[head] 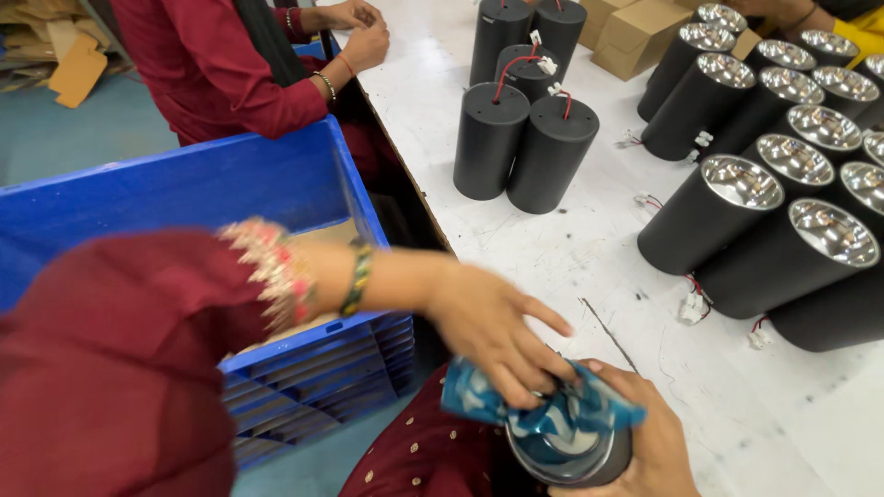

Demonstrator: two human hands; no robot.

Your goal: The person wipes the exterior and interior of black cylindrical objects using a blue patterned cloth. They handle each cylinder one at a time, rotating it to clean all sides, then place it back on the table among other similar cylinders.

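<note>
Surface: white table [571, 267], scuffed, beside a teal floor [83, 129].
Left fingers: curled down onto a blue patterned cloth [539, 414], pinching it against the mouth of a can.
Left hand [493, 331]: reaching in from the left, bangle [357, 278] at the wrist, dark red sleeve [120, 359] behind it.
Right fingers: wrapped round the can's side, gripping it.
Right hand [649, 451]: at the bottom edge, under and beside the cloth.
Can [575, 460]: black cylinder with shiny rim, held tilted at the table's near edge, over the lap, mouth partly covered by the cloth.
Near right: cluster of black cylinders [737, 212] lying tilted, silver reflectors facing up, small white plugs on red wires beside them.
Centre back: five upright black cylinders [520, 138] standing closed end up, red wires on top, touching one another.
Left: blue crate [184, 184] just beside the table, cardboard inside.
Far back: brown boxes [635, 32]; another person in dark red, hands [359, 32] together at the table edge.
</note>
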